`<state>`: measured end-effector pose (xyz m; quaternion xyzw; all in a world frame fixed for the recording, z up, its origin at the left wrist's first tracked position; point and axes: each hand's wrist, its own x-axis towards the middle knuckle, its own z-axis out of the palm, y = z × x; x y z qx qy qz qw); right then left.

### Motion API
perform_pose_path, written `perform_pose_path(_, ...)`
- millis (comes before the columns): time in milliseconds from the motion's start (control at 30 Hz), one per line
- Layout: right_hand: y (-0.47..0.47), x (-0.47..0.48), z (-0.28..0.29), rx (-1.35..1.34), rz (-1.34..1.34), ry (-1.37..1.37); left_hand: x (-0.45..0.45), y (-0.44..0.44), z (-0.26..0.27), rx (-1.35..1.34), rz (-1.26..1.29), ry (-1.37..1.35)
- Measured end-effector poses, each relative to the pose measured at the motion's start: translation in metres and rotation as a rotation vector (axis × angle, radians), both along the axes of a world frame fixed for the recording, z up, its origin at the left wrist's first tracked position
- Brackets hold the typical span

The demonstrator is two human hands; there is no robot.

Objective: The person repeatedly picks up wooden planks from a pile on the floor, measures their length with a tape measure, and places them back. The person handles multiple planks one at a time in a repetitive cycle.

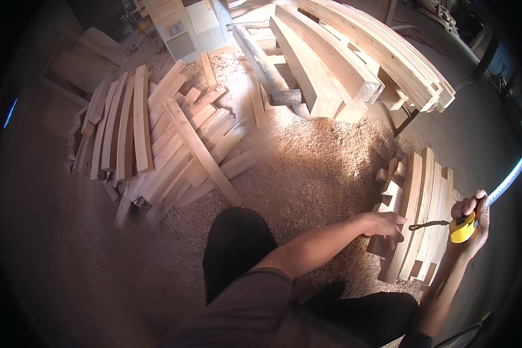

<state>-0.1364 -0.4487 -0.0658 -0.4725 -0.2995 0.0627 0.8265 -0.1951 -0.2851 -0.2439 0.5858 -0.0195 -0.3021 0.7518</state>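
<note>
My right hand (pixel 478 222) is wrapped around a yellow tape measure (pixel 462 230). From it the tape blade (pixel 506 182) runs out up and to the right, and a dark cord loop (pixel 430 225) hangs out to the left. My left hand (pixel 384 227) is at the left side of a stack of curved wooden pieces (pixel 422 191), thumb and fingers apart. Its fingertips reach the edge of one piece; whether they grip it is not clear. The tape measure's case is over the right side of that stack.
A large pile of cut wooden pieces (pixel 191 139) lies on the sawdust-covered floor (pixel 313 174) at the left. Long, thick curved beams (pixel 330 56) rest on a support at the back, beside a round log bar (pixel 261 61). A pale cabinet (pixel 187 30) stands farther back.
</note>
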Motion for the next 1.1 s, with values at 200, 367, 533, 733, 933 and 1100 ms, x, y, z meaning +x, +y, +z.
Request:
perform_pose_path(200,-0.022,0.033,-0.013,-0.015,-0.031,0.072,-0.014,0.198,0.022,1.301,-0.246,0.056)
perform_pose_path(367,-0.074,0.054,-0.026,0.074,-0.135,0.158,-0.073,0.371,-0.029,1.316,0.213,0.074)
perform_pose_path(533,-0.114,0.062,-0.054,0.002,-0.325,0.222,-0.139,0.435,-0.11,1.321,0.78,0.177)
perform_pose_path(733,-0.093,0.056,-0.046,-0.091,-0.766,0.315,-0.224,0.431,-0.119,1.87,1.408,-0.003)
perform_pose_path(933,-0.037,0.046,-0.05,-0.336,-0.637,0.185,-0.275,0.434,-0.118,1.661,1.737,0.248)
perform_pose_path(1100,0.044,0.005,-0.078,-0.636,-0.396,-0.077,-0.264,0.446,-0.121,1.619,1.788,0.435)
